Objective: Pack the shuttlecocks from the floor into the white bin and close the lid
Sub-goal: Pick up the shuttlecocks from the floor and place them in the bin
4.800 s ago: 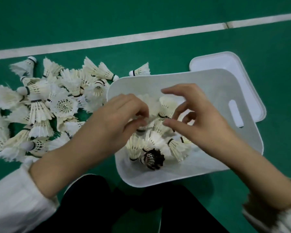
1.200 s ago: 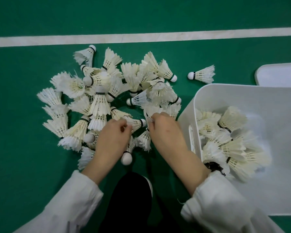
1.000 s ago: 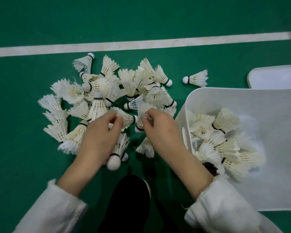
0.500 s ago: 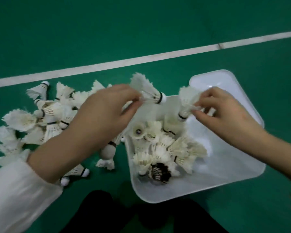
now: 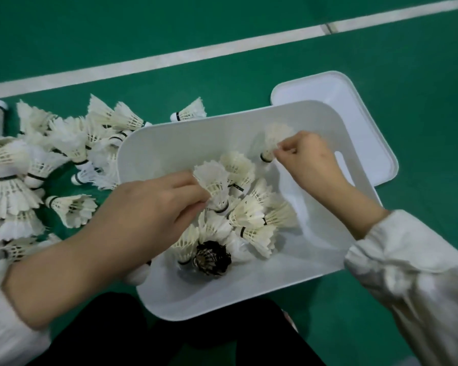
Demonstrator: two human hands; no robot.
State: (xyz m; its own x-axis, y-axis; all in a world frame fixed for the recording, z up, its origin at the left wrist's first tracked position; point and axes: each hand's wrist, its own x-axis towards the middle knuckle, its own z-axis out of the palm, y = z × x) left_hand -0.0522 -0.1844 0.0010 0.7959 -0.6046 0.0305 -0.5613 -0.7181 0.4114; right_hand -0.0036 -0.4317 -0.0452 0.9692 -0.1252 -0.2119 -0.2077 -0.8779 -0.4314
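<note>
left hand [image 5: 154,210] pinches shuttlecock [image 5: 213,179], cork down, over heap in white bin [image 5: 169,143] | right hand [image 5: 311,161] pinches second shuttlecock [image 5: 274,140], cork down, by far wall | floor pile [image 5: 19,167] lies left, nearer left hand | lid [image 5: 328,91] off, behind bin

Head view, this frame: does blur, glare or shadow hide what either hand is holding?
Head view: flat, dim light, no glare on the bin, soft shadows beside the pile inside. Head view: the right hand pinches a blurred shuttlecock, feathers smeared; the left hand pinches a crisper shuttlecock; the right sleeve is soft.
</note>
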